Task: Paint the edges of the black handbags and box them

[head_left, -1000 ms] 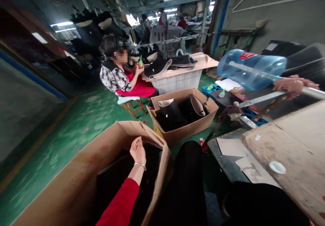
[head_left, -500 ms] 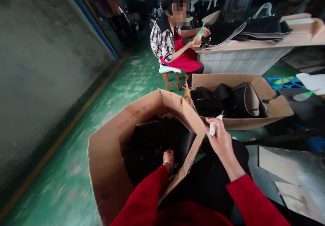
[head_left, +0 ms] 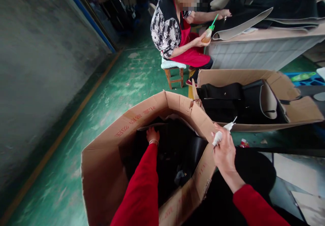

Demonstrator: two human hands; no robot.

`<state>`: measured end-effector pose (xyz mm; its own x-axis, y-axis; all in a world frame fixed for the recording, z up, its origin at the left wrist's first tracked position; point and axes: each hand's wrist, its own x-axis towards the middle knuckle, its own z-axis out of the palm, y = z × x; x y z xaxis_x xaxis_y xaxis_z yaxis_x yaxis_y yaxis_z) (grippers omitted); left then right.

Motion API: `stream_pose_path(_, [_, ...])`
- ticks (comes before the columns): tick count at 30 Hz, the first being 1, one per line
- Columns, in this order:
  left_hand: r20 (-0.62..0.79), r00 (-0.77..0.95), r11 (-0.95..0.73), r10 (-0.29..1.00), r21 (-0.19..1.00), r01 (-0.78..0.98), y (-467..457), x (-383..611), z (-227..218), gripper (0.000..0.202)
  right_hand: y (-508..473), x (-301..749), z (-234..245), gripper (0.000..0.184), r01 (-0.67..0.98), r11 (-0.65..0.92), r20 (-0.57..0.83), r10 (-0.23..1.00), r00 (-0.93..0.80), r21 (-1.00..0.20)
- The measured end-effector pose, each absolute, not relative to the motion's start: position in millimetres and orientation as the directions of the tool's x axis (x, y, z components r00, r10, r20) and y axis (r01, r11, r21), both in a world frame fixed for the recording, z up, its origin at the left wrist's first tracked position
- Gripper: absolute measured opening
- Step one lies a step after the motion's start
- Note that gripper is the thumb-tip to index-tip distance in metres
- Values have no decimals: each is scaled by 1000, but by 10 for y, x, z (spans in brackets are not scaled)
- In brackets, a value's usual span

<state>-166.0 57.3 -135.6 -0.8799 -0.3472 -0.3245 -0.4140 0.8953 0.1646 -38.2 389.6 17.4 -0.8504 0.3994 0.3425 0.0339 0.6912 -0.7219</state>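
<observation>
My left hand [head_left: 152, 135] reaches deep into a large open cardboard box [head_left: 101, 158] on the floor and rests on the black leather pieces [head_left: 175, 155] inside; its fingers are tucked against a piece at the far side, so their grip is hidden. My right hand [head_left: 223, 150] hovers over the box's right flap, closed round a small white squeeze bottle [head_left: 220, 134] with a pointed nozzle. Both sleeves are red.
A second cardboard box [head_left: 291, 111] with black pieces sits just beyond. A seated person [head_left: 177, 29] in a red apron holds a green-tipped bottle at a white crate table [head_left: 254, 50] stacked with leather. Green floor [head_left: 101, 94] and a grey wall lie to the left.
My left hand has moved from the near side of the box to its far side. My right hand with the bottle stays over the flap. The view has tilted slightly downward.
</observation>
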Motion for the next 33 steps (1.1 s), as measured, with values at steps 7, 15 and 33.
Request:
stream_pose_path(7, [-376,-888,951,-264,50,-304,473,-1923,-1339,38,3888,-434,197,31,81,714,332,420,-845,-695])
stream_pose_path(15, [-383,-904,969,-191,74,-236,187,-1509,-948,24,3887,-443,183,35,109,687,304,452,-839,-719])
stream_pose_path(33, [426,-904,832,-31,512,213,579,-435,1334,45,3985,-205,302,34,-71,534,352,447,-823,-842])
